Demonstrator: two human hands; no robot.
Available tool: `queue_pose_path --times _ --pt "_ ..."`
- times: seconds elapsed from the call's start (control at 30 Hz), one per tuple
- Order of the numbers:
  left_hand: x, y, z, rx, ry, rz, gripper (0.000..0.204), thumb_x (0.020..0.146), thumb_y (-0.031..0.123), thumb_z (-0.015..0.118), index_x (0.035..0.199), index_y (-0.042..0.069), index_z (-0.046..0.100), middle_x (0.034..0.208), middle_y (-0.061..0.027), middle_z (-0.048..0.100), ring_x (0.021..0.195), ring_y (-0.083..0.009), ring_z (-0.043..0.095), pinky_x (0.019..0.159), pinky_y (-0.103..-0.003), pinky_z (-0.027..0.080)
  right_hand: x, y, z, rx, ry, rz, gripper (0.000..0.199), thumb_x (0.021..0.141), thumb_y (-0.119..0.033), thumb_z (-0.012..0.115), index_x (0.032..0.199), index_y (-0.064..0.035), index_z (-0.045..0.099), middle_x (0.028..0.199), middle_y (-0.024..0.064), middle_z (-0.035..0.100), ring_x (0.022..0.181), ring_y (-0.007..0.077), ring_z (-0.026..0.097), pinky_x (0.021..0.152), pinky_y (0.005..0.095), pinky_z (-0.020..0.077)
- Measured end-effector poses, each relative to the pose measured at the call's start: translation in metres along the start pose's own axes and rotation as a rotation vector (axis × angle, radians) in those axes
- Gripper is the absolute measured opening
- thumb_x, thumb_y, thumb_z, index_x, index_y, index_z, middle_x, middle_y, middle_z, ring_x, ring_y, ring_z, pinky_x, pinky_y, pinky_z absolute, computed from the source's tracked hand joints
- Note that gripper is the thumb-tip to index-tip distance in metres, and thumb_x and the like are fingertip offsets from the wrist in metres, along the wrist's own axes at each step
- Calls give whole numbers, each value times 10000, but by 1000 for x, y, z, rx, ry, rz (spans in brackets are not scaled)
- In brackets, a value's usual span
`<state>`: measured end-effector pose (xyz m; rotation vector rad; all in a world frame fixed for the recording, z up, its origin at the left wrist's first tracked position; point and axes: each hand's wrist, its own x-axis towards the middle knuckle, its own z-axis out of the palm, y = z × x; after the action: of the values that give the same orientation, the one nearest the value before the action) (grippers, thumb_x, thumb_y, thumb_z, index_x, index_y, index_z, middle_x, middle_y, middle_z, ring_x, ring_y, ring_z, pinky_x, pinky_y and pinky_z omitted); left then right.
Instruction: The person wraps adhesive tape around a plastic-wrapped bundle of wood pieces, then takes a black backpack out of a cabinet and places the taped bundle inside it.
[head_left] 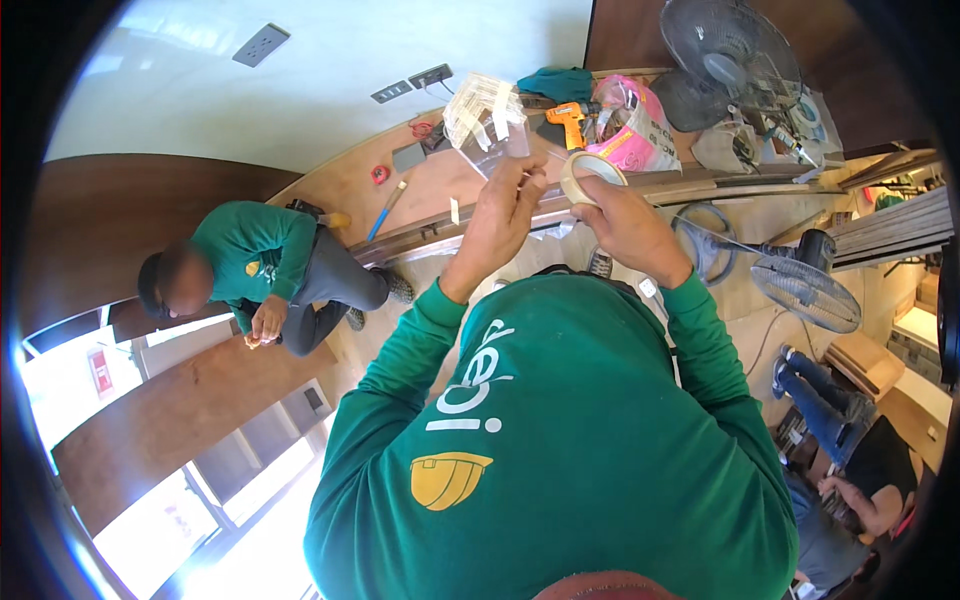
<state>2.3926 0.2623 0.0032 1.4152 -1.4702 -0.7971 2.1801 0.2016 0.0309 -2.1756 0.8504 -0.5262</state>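
Right hand (630,225): closed round a cream, ring-shaped roll of tape (573,181), thumb inside the core. Left hand (503,208): fingers bent together just left of the roll; cannot tell whether they pinch a tape end. Just beyond the left fingertips, a clear plastic block-shaped piece (486,112) crossed with pale strips.

Handling note (judgement): keep the roll square to the left fingers so any strip pulls off straight; hold light, even tension; let the right thumb brake the core.

Surroundings: wooden table (347,193) beyond both hands. Left of the left hand, near: a loose pale strip (455,211). Farther left: a blue-handled tool (385,212) and a small red roll (379,174). Just beyond the right hand: an orange power drill (568,122), then a pink-and-white plastic bag (650,130).

Obstruction (judgement): drill and bag crowd the right hand's forward reach; leftward looks freer. Well left of my left hand, a seated co-worker in a green sleeve (296,262), apart from my work.
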Motion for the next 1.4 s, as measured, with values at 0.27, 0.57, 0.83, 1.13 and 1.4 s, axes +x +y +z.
queue_pose_path --times 0.27,0.57,0.83,1.13,1.4 --pt "4 4 20 -79 125 12 187 977 93 695 1128 -17 708 958 -99 691 858 -156 672 730 -298 540 11 -2 -8 0 -70 -26 302 947 -142 642 1184 30 566 1053 285 661 983 495 613 836 542 485" --pt "-1 0 23 116 159 105 82 1014 59 616 986 -17 598 960 -134 648 801 -177 660 708 -325 543 14 0 -10 -352 5 -66 334 959 -267 672 1199 -35 655 1032 192 705 923 387 666 833 499 441" --pt "1 -8 40 -299 144 -190 144 1089 111 486 1051 -23 523 951 -148 630 834 -216 715 719 -341 585 20 19 -17 -511 -159 108 446 951 -419 675 1199 -50 642 944 187 720 917 394 683 830 513 432" --pt "-5 -53 41 -410 204 -456 213 1096 209 518 1066 0 492 882 -112 632 815 -205 713 742 -341 596 -21 81 -18 -196 -255 131 495 987 -428 644 1250 -21 541 900 262 700 858 495 665 769 568 495" --pt "-9 -64 18 -133 87 -493 252 1029 226 661 1037 27 507 798 -51 610 749 -114 619 661 -279 502 -29 82 17 -40 -170 137 490 978 -328 658 1315 -27 470 866 270 696 823 497 656 729 575 490"
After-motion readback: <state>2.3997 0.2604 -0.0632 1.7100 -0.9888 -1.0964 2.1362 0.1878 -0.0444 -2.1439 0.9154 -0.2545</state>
